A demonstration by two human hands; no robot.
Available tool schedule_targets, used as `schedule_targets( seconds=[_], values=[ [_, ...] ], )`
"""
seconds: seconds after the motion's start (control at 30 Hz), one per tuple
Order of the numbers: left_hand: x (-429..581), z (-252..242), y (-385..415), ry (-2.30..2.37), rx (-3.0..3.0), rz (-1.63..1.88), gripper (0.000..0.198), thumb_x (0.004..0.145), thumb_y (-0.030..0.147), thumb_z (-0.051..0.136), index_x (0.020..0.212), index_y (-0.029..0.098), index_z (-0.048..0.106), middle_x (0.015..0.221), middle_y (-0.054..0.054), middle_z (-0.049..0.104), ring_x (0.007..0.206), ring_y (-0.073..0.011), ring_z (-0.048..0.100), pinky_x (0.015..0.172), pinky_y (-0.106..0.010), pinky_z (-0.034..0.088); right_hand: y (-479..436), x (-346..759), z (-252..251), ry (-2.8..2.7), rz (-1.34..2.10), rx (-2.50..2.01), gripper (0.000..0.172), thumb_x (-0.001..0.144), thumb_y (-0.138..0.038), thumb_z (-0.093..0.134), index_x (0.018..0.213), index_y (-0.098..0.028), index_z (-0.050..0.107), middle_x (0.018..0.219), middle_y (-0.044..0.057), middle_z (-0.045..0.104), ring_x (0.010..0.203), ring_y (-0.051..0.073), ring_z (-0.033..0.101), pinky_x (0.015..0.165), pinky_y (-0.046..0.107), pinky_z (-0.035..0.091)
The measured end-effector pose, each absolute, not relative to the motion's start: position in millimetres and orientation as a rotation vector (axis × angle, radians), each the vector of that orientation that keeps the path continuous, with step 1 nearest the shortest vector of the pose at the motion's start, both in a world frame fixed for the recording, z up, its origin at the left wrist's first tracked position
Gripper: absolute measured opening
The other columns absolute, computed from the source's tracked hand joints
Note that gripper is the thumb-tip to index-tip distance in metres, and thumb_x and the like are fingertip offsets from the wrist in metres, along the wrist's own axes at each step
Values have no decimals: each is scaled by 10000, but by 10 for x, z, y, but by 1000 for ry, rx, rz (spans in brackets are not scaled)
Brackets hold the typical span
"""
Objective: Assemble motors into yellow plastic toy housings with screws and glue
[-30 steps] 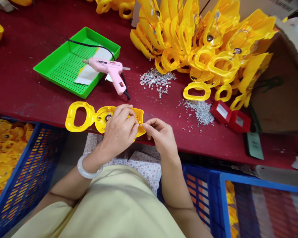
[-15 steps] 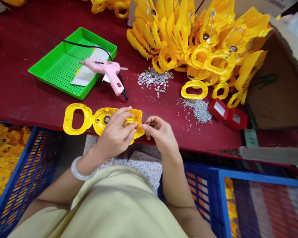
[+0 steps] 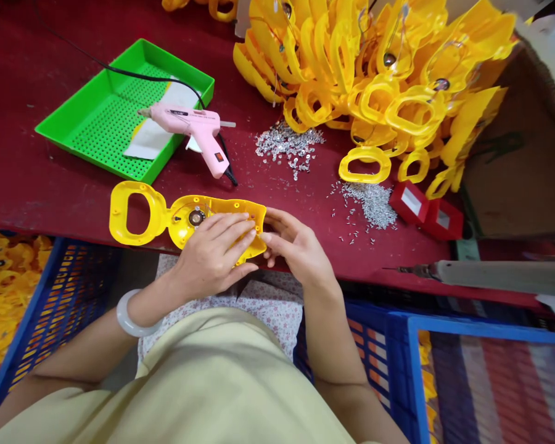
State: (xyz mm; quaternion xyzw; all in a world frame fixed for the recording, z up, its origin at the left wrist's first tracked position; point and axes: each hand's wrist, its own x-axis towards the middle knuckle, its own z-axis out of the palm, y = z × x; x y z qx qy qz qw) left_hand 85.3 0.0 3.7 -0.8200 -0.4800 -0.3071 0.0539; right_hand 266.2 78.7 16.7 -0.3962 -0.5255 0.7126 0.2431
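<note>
Left hand (image 3: 213, 256), right hand (image 3: 296, 243) — yellow casing (image 3: 217, 206)

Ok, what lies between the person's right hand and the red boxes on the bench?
In the head view, a heap of small silver pieces, with strays scattered around it, lies on the red bench between the right hand and the red boxes.

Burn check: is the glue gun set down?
Yes: the pink glue gun lies on its side by the green tray, left hand and right hand on the yellow plastic piece.
</note>
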Motion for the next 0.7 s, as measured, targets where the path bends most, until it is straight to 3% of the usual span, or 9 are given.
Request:
schedule_targets(
  seconds=[0.23,0.47,0.7],
  values=[
    [852,-52,-30,-1450,-2506,-1084,434,898,325,618,1276,123,548,1273,-163,628,1288,-293,539,1066,-479,496,804,2676,143,-1467,2004,-992,458,800,-342,720,1231,-260,588,1189,38,669,536,40,580,460,191,547],
    [876,15,0,-1492,-2513,-1055,343,897,301,599,1182,111,606,1248,-162,636,1269,-302,548,1033,-471,517,810,2674,139,-1448,2047,-947,441,807,-358,709,1213,-242,578,1207,46,651,537,47,604,458,206,565],
    [840,73,-42,-1525,-2596,-1064,392,909,278,591,1262,111,551,1342,-191,567,1313,-296,509,1081,-483,483,811,2664,138,-1460,2033,-950,447,803,-379,713,1213,-252,587,1200,42,658,529,47,598,458,214,569]
  ],
)
